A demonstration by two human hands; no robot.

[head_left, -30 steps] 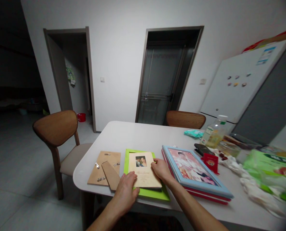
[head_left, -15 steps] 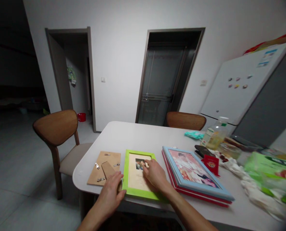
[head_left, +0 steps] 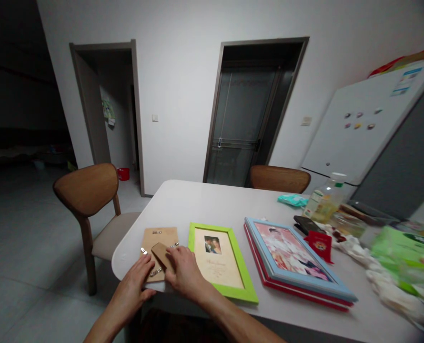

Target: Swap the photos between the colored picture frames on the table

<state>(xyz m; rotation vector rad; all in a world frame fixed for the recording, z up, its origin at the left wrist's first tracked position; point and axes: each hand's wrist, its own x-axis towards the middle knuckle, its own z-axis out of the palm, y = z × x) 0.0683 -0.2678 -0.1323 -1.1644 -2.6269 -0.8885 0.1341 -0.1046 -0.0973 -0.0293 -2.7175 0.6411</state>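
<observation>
My left hand [head_left: 131, 286] is at the near edge of a brown cardboard frame backing board [head_left: 158, 237], its fingers against the lower corner. The board carries small metal clips. My right hand [head_left: 185, 271] rests on the lower end of a cardboard easel strut [head_left: 161, 255], which lies across the board. To the right of my hands, a lime-green picture frame [head_left: 219, 262] lies flat and holds a cream card with a small photo of two people. Neither hand touches it.
A blue frame [head_left: 290, 257] lies on a red frame [head_left: 297, 290] to the right. Beyond them are a red envelope [head_left: 319, 245], a dark phone [head_left: 307, 225], a bottle of oil [head_left: 322, 202], a crumpled white bag [head_left: 387, 281] and green packaging [head_left: 405, 257]. Wooden chairs [head_left: 86, 190] stand by the white table [head_left: 197, 200].
Both hands have moved left, off the green frame and onto the backing board and strut. The card now lies uncovered inside the green frame.
</observation>
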